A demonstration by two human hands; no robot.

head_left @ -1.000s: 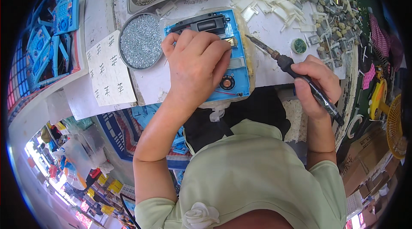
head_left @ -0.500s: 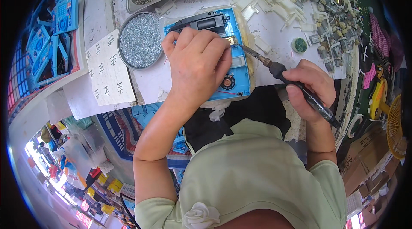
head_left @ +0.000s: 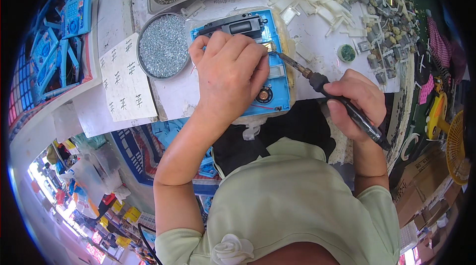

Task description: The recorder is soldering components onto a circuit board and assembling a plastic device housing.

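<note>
Blue plastic casing (head_left: 277, 84) lies pressed under the flat left hand (head_left: 229, 74), the right hand (head_left: 358, 101) gripping a soldering iron (head_left: 327, 91) touching it, beside a screw-filled round tin (head_left: 162, 45).

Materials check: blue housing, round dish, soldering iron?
Blue housing: looks like moulded plastic, smooth and evenly coloured, lying under the left hand.
Round dish: likely metal, with a thin grey rim, full of shiny small screws.
Soldering iron: dull metal shaft and tip, black grip that looks plastic or rubber, held in the right hand.
</note>
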